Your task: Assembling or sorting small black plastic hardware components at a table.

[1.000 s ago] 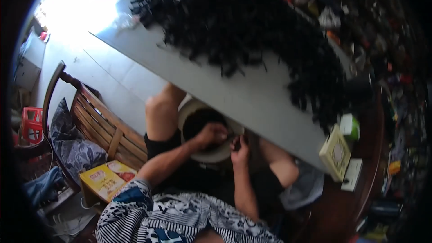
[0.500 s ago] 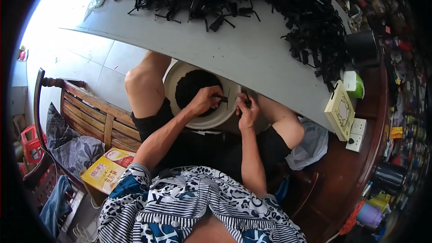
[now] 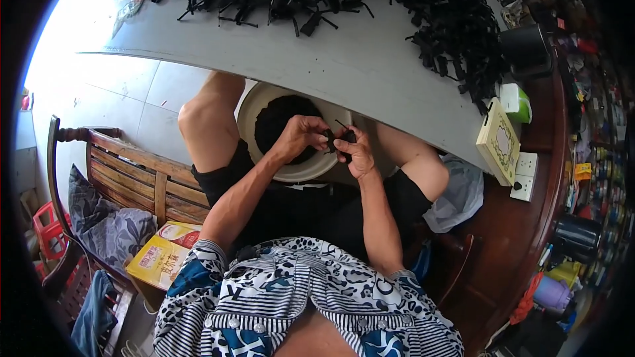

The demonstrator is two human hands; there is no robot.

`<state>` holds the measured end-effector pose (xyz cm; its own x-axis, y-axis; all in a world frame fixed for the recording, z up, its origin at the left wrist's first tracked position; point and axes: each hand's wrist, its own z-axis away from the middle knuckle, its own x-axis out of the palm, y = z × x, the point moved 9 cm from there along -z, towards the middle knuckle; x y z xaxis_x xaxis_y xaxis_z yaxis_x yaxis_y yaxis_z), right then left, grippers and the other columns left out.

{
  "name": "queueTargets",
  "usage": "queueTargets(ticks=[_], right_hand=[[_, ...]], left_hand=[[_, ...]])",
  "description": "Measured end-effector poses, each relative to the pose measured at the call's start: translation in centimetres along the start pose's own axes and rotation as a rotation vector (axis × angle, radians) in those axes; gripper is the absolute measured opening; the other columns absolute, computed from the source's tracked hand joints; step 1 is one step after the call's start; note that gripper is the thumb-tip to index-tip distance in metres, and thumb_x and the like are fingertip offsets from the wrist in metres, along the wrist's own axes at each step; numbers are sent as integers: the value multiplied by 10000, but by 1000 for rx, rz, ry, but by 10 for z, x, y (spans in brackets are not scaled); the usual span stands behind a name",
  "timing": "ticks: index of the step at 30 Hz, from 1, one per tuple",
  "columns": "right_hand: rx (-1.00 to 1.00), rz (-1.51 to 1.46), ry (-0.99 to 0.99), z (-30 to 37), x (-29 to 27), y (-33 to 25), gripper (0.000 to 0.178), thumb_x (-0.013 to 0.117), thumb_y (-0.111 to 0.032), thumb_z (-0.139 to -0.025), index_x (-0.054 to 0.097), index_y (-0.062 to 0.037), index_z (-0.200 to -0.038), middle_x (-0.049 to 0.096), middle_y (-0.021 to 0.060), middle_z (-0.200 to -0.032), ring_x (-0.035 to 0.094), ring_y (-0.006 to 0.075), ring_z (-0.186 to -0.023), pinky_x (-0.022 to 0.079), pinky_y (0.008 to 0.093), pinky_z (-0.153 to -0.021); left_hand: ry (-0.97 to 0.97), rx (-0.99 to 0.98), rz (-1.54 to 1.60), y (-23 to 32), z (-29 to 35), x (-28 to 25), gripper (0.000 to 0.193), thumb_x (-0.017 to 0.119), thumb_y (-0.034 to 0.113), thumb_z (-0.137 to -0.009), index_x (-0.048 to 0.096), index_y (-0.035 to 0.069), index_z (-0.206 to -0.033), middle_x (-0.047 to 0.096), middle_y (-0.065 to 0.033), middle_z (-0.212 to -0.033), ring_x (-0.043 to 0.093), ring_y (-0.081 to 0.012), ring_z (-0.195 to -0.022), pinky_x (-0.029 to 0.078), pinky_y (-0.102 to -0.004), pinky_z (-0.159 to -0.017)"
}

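My left hand (image 3: 301,135) and my right hand (image 3: 354,151) meet over a white bowl (image 3: 254,102) on my lap. Both pinch a small black plastic part (image 3: 337,136) between the fingertips. The bowl holds a heap of similar black parts (image 3: 281,116). A large pile of black plastic pieces (image 3: 397,0) covers the far side of the grey table (image 3: 344,66) just above my hands.
A wooden bench (image 3: 132,172) with grey cloth stands at left, a yellow box (image 3: 162,258) beside it. At right on the table are a cream box (image 3: 497,140), a green and white container (image 3: 516,102), a black cup (image 3: 526,49) and a white socket (image 3: 522,175). Cluttered shelves fill the far right.
The view has tilted down, so the table and pile sit higher in the picture. My hands stay together over the bowl, still working the small black part.
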<state>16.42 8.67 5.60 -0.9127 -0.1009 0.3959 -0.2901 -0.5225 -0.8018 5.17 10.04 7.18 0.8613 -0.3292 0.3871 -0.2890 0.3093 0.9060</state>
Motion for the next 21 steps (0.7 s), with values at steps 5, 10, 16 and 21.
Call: queueTargets(ticks=[5,10,16,21], right_hand=[[-35,76,144,3,-6,2,157,664,-76,-650,535,-61,-738,478,-25,-605,424,64,-494,307,198,-390],[-239,253,423,9,-15,-2,100,621,-103,-699,543,-56,-741,502,-14,-614,433,61,-482,325,193,-390],[-123,54,430,7,1,9,103,619,-128,-703,526,-99,-738,473,-31,-607,416,64,-476,316,194,-383],[-10,-7,430,3,5,11,135,613,-166,-719,488,-117,-704,396,-50,-577,348,58,-470,263,203,-401]], left_hand=[[68,0,-62,6,1,3,109,515,-94,-706,555,-59,-801,571,-69,-705,563,-115,-632,481,-227,-564],[171,66,-256,7,4,-1,141,527,-96,-694,534,-66,-832,571,-76,-672,573,-113,-606,473,-229,-537],[284,233,-568,26,15,2,157,535,-101,-673,525,-64,-825,541,-92,-705,579,-141,-585,465,-241,-512],[377,527,-874,45,22,9,171,606,-4,-618,508,-32,-755,498,-115,-631,530,-174,-532,412,-291,-480]])
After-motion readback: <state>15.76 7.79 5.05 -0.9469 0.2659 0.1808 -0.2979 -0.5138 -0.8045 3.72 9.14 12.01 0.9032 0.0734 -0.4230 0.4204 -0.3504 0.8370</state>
